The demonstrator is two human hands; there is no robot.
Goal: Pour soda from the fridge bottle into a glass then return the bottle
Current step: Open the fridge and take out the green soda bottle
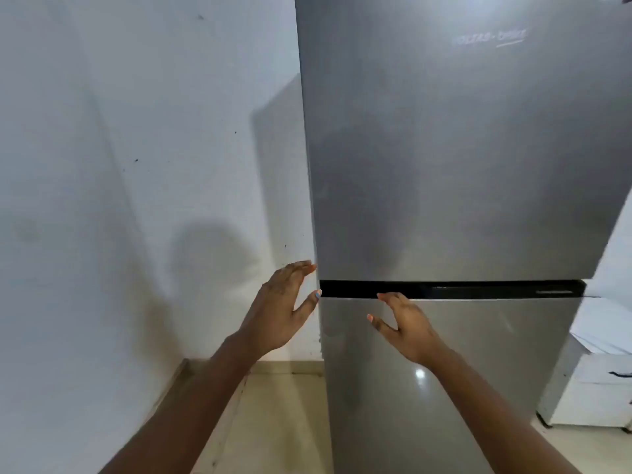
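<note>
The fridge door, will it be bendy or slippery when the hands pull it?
Probably stiff: the lower door looks like one flat metal panel. Its glossy face may be slippery, so the dark gap above it looks easier to grip. The left hand and right hand are open near it.

Only legible mark: faint white brand lettering (489, 37) near top right corner of tall brushed-grey metal fridge upper door (461, 148), reads roughly "VOLTAS · beko", blurred.
</note>
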